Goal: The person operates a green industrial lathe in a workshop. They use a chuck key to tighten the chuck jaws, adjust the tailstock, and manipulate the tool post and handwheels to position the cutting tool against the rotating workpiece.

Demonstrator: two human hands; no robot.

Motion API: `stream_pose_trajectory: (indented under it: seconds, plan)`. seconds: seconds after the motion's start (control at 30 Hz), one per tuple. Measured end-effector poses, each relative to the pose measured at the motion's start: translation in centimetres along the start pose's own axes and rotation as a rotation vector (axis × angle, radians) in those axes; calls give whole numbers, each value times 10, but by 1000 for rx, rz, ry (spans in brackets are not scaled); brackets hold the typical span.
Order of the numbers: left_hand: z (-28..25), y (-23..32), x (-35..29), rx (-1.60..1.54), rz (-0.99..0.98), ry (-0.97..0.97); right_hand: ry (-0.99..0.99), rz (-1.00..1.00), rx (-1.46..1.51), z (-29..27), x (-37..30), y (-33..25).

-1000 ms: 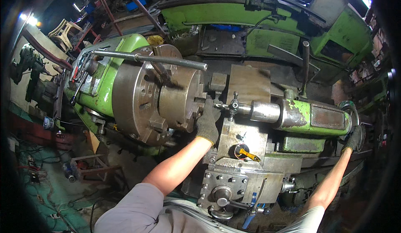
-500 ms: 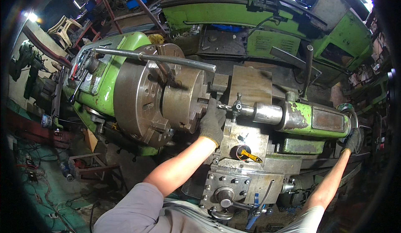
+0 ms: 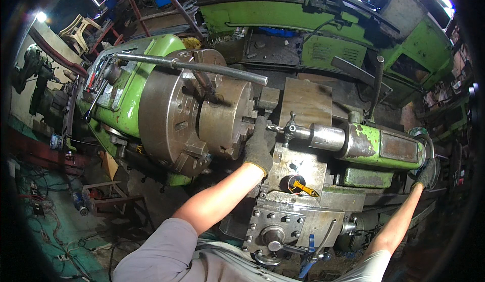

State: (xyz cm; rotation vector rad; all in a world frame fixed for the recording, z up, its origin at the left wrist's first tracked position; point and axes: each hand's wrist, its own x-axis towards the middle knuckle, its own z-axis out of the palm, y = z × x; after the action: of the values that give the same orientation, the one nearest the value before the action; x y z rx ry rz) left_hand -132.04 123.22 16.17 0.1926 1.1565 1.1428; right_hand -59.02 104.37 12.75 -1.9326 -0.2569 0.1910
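My left hand (image 3: 258, 146), in a dark glove, is at the open face of the lathe chuck (image 3: 222, 123), its fingers bent. Whatever it may hold is hidden by the glove. Right beside these fingers is the tip of a drill bit (image 3: 274, 128), which points at the chuck. The bit sits in a drill chuck (image 3: 290, 129) with a cross-handled key on it, carried by the steel quill (image 3: 327, 137) of the green tailstock (image 3: 381, 145). Far to the right, my gloved right hand (image 3: 429, 174) is closed on the tailstock handwheel (image 3: 431, 153).
Below the drill chuck, a yellow-handled tool (image 3: 304, 188) lies by a round container on the carriage (image 3: 323, 226). A long steel bar (image 3: 222, 73) crosses above the chuck. Another green machine (image 3: 328, 49) stands behind. Cables (image 3: 55, 231) trail over the floor at left.
The whole view has shifted slightly. Both hands keep their places, the left by the drill tip and the right at the handwheel.
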Motion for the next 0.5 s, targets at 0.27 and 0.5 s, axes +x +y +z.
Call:
stream_pose_trajectory:
  seconds: [0.27, 0.5]
  plan:
    - [3, 0, -2, -52, -42, -190, 178, -527, -306, -39, 14, -4]
    - [-34, -18, 47, -792, -348, -441, 228, -420, -1040, -3, -92, -110]
